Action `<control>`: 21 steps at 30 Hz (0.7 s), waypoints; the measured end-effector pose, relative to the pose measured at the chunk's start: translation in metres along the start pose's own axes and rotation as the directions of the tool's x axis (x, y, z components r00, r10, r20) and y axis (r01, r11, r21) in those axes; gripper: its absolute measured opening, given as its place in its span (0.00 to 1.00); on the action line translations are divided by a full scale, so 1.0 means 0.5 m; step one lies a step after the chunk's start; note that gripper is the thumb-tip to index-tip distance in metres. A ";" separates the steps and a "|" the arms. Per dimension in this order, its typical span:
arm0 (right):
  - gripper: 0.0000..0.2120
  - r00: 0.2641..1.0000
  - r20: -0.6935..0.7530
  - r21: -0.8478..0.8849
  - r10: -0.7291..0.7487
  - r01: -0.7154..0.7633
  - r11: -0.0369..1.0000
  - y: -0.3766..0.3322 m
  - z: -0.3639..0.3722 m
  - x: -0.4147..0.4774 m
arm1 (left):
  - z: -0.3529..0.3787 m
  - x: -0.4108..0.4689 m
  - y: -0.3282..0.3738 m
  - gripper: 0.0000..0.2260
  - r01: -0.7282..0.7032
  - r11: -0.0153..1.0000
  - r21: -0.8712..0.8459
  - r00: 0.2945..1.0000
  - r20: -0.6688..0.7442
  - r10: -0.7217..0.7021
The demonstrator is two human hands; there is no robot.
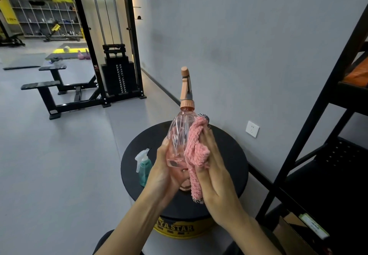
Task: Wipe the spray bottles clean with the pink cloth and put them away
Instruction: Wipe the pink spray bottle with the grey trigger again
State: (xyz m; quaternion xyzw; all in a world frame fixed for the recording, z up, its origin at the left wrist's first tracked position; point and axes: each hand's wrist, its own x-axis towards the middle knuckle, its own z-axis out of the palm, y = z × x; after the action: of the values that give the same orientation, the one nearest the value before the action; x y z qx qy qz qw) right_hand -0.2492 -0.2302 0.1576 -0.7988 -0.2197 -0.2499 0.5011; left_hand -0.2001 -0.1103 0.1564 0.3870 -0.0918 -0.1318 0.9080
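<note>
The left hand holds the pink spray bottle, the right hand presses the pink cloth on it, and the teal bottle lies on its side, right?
Not quite. In the head view the teal bottle stands upright on the black round top; the rest is right.

Gym: cable machine w/ weight stack (119,79), black benches (51,87), pink kettlebells (83,54), floor mats (25,60) & cubby shelves (45,19) at the back.
</note>
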 end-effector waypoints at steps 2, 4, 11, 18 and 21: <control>0.25 0.999 -0.001 0.031 0.053 -0.053 0.998 0.001 -0.006 0.026 | 0.006 -0.005 -0.004 0.29 0.024 1.000 0.016 1.000 -0.002 -0.024; 0.25 0.993 -0.001 0.059 0.116 -0.116 0.991 0.001 -0.019 0.065 | 0.014 -0.008 -0.011 0.27 0.043 0.999 0.020 0.999 -0.005 -0.042; 0.26 0.997 0.011 -0.004 0.076 -0.076 0.997 -0.010 -0.011 0.071 | 0.010 0.006 -0.007 0.21 0.054 0.995 -0.082 0.995 -0.083 -0.061; 0.26 1.000 0.017 -0.043 0.020 -0.020 0.999 -0.010 0.014 0.007 | 0.001 -0.001 -0.010 0.21 0.026 0.999 -0.024 0.994 -0.105 -0.028; 0.25 0.993 0.001 -0.001 0.116 -0.116 0.993 0.003 -0.008 0.054 | 0.011 -0.010 -0.020 0.25 0.054 0.998 0.028 0.995 -0.083 -0.052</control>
State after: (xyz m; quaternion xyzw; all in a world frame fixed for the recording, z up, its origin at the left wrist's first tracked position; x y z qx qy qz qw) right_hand -0.2279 -0.2316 0.1745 -0.8104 -0.1732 -0.2203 0.5145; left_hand -0.2079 -0.1191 0.1524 0.4079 -0.0462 -0.1385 0.9013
